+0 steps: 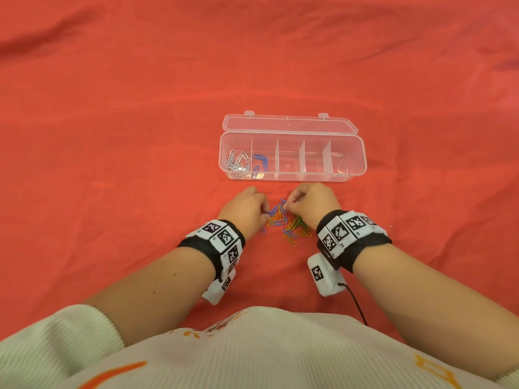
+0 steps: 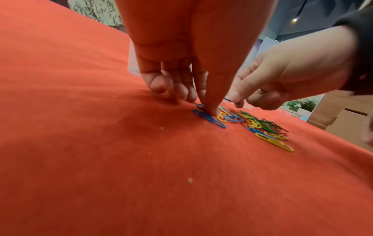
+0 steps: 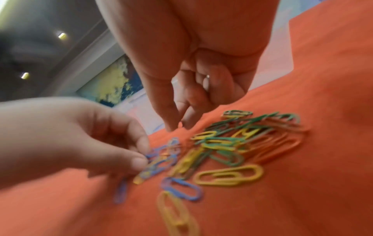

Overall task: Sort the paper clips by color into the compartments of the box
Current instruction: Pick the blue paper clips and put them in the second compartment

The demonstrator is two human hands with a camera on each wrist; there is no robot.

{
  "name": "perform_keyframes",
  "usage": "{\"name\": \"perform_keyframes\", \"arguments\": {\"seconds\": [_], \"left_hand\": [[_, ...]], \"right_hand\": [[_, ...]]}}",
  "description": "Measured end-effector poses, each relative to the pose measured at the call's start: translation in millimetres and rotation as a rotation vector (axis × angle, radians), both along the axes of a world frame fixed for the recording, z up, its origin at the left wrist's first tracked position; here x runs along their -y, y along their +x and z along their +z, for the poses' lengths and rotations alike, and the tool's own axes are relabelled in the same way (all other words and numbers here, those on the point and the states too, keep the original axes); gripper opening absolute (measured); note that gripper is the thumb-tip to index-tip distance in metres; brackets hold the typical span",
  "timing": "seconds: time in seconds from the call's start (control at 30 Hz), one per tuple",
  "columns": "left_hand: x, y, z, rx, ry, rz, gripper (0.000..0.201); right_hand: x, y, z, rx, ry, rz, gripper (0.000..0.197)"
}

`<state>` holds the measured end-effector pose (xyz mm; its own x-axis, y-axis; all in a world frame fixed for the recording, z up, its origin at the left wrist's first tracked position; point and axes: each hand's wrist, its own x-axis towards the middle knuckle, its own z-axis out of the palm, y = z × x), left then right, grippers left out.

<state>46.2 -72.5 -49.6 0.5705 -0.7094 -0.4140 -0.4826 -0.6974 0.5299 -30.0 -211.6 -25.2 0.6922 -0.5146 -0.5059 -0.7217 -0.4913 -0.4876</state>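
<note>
A clear box [image 1: 349, 175] with several compartments lies open on the red cloth. White clips [image 1: 237, 164] fill its leftmost compartment and blue clips [image 1: 259, 162] lie in the one beside it. In front of it is a mixed pile of paper clips [image 1: 292, 226] [image 2: 260, 126] [image 3: 232, 143] in blue, yellow, green and orange. My left hand [image 1: 264, 213] [image 2: 210, 111] [image 3: 146, 157] pinches a blue clip [image 2: 210, 119] at the pile's left edge, against the cloth. My right hand [image 1: 286, 204] [image 2: 235, 102] [image 3: 176, 127] pinches a thin blue clip just above the pile's far side.
The box lid [image 1: 289, 124] stands open behind the compartments. The three compartments to the right hold nothing. A black cable [image 1: 356, 304] runs from my right wrist toward my body. The cloth's right edge drops off beside cardboard boxes [image 2: 343, 115].
</note>
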Motion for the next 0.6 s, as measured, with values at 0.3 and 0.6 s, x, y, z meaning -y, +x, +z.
{"name": "perform_keyframes", "arguments": {"seconds": [0.3,0.6], "left_hand": [[-1.5,-0.3,1.9,-0.039,-0.013,0.029,0.003],[-8.3,4.2,5.3,-0.077,-0.146,0.171,0.018]], "right_hand": [[-13.5,1.9,-10.2,-0.041,-0.021,-0.064,0.027],[-11.1,4.7,-6.4,-0.217,-0.051,-0.075,0.035]]}}
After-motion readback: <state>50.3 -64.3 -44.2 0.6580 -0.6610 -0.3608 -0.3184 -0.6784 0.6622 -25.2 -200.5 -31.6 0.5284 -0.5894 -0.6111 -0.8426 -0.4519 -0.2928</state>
